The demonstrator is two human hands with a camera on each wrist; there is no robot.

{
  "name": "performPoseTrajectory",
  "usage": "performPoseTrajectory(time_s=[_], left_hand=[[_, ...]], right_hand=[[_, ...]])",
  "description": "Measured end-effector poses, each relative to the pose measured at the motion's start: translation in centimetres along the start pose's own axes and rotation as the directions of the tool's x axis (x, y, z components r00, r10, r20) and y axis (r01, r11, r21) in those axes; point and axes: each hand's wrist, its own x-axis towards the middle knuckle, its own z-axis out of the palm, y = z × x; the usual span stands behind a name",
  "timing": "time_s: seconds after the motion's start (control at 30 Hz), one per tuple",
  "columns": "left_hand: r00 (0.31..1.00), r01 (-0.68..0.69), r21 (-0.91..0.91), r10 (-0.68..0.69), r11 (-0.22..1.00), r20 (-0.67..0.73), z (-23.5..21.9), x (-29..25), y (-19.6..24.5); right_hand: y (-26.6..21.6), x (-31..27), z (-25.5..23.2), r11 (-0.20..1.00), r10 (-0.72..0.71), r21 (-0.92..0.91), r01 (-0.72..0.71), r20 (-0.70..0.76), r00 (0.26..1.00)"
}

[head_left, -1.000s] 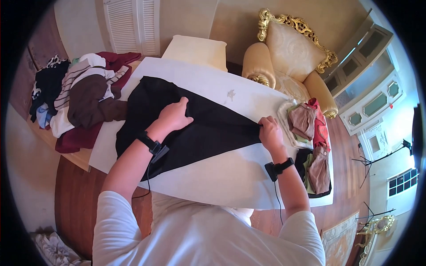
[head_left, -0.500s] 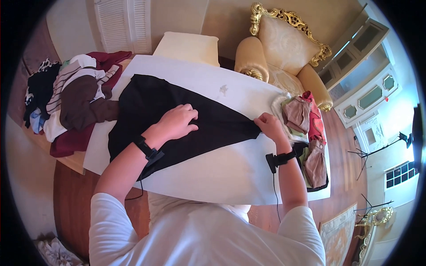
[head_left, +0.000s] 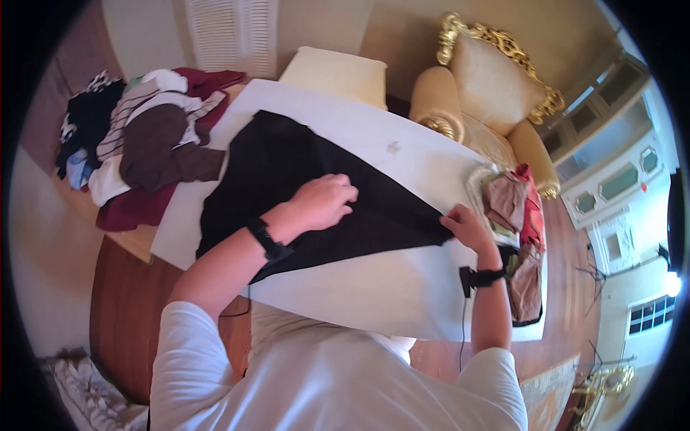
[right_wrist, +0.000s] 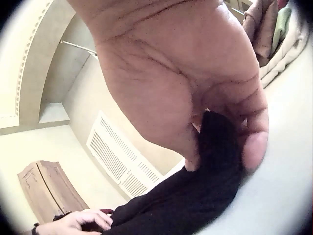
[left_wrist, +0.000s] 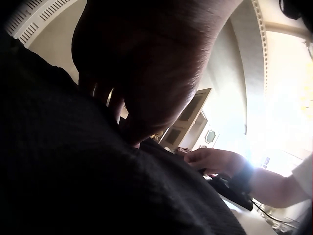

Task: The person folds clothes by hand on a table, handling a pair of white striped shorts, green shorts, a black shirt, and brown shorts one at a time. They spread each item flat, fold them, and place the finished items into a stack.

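Observation:
A black garment (head_left: 280, 161) lies spread over the white tabletop (head_left: 359, 291), wide at the left and tapering to a narrow end at the right. Over its middle, my left hand (head_left: 316, 203) rests with relaxed, slightly bent fingers. The left wrist view has those fingers reaching down to the dark fabric (left_wrist: 73, 161). At the narrow end, my right hand (head_left: 467, 226) grips the cloth. Seen from the right wrist, a bunched end of the black fabric (right_wrist: 215, 156) sits between thumb and fingers.
A heap of loose clothes (head_left: 154, 144) lies at the table's left end, its brown piece close against the garment. Folded clothes (head_left: 503, 201) stand in stacks at the right edge. Behind the table are a cream-covered stool (head_left: 334, 72) and a gilded armchair (head_left: 496, 79).
My left hand has slid toward the right across the garment and its fingers have drawn in. The right hand keeps hold of the narrow end. The head view has shifted slightly.

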Motion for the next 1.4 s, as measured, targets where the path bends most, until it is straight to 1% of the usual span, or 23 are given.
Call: performPoseTrajectory(time_s=[0.03,0.07,0.1,0.13,0.2,0.3,0.4,0.47,0.53,0.6,0.67,0.7,0.77,0.8,0.9,1.0,1.1,1.13,1.2,1.23,1.33,1.37,1.4], left_hand=[[1.0,0.001,-0.007,-0.001,1.0,0.008,0.3,0.0,0.2],[1.0,0.003,-0.014,-0.003,1.0,0.014,0.5,-0.1,0.6],[1.0,-0.008,0.008,0.008,1.0,0.015,0.5,-0.2,1.1],[0.999,-0.026,0.024,0.026,0.999,0.019,0.7,-0.3,1.6],[0.998,-0.048,0.06,0.045,0.997,0.049,1.4,-0.3,2.1],[0.992,-0.054,0.069,0.046,0.996,0.12,1.8,-0.3,3.2],[0.989,-0.054,-0.038,0.059,0.998,0.133,1.7,-0.2,3.7],[0.989,-0.021,-0.122,0.039,0.992,0.146,1.6,-0.1,3.7],[0.987,0.006,-0.171,0.021,0.985,0.159,1.1,-0.2,3.5],[0.986,0.03,-0.186,0.001,0.982,0.167,0.5,-0.5,3.4],[0.991,0.004,-0.149,0.016,0.989,0.134,0.4,-0.9,3.0],[0.993,-0.006,-0.13,0.022,0.991,0.116,0.4,-1.1,2.9],[0.994,0.007,-0.117,0.005,0.993,0.105,0.3,-1.5,2.9],[0.995,0.015,-0.111,-0.004,0.994,0.098,0.2,-1.7,3.0],[0.996,-0.047,-0.124,0.037,0.991,-0.085,2.3,-2.2,1.8],[1.0,-0.016,-0.262,0.015,0.965,-0.009,0.1,-3.2,2.5],[0.984,-0.047,-0.311,-0.01,0.949,-0.177,-0.5,-4.7,1.1],[0.994,0.043,-0.5,-0.089,0.865,-0.07,-1.1,-5.1,0.3],[0.967,0.251,-0.777,-0.177,0.578,0.182,-2.3,-5.8,-1.1],[0.962,0.262,-0.925,-0.15,0.274,0.228,-3.8,-6.2,-0.3],[0.907,0.322,-0.946,-0.294,0.021,0.302,-6.2,-6.5,1.2],[0.882,0.326,-0.945,-0.353,-0.017,0.311,-6.1,-6.2,1.0],[0.882,0.299,-0.953,-0.371,-0.041,0.292,-5.8,-6.2,0.6]], right_hand=[[-0.8,-1.1,-0.3,0.996,0.017,0.086,-0.016,-0.007,1.0],[1.9,-0.9,-0.5,0.983,-0.183,-0.013,0.183,-0.011,0.983],[1.6,-1.6,-0.9,0.958,0.035,0.281,-0.062,0.102,0.994],[1.1,-2.4,-1.6,0.956,0.078,0.27,-0.117,0.149,0.986],[0.9,-3.8,-2.7,0.926,0.124,0.323,-0.194,0.225,0.966],[-2.0,-6.0,-3.9,0.885,0.124,0.424,-0.191,0.18,0.976],[-3.5,-6.1,-5.1,0.871,0.013,0.489,-0.047,0.072,0.997],[-5.8,-5.8,-5.8,0.847,-0.005,0.531,-0.001,0.008,1.0],[-9.3,-5.2,-6.3,0.798,-0.107,0.598,0.069,0.027,0.994],[-12.6,-4.1,-6.0,0.793,-0.209,0.588,0.156,0.023,0.978],[-17.0,-3.0,-5.4,0.784,-0.333,0.575,0.235,0.07,0.94],[-18.7,-2.2,-4.8,0.764,-0.392,0.593,0.255,0.111,0.913],[-22.6,-0.8,-3.4,0.797,-0.416,0.552,0.246,0.206,0.886],[-24.3,0.0,-2.8,0.824,-0.433,0.51,0.246,0.287,0.854],[-27.0,3.0,0.4,0.833,-0.517,0.433,0.345,0.387,0.763],[-28.3,4.5,3.3,0.837,-0.539,0.387,0.387,0.463,0.704],[-28.6,5.2,5.2,0.845,-0.53,0.377,0.38,0.489,0.693],[-28.8,5.3,5.6,0.846,-0.527,0.38,0.374,0.488,0.696],[-29.1,5.3,5.7,0.84,-0.538,0.371,0.397,0.47,0.699],[-29.2,5.3,5.8,0.837,-0.543,0.366,0.407,0.463,0.701],[-29.6,5.7,7.0,0.814,-0.578,0.375,0.445,0.442,0.686],[-29.9,5.6,7.5,0.805,-0.593,0.351,0.479,0.426,0.684],[-30.3,5.5,8.0,0.794,-0.607,0.327,0.512,0.408,0.682]])
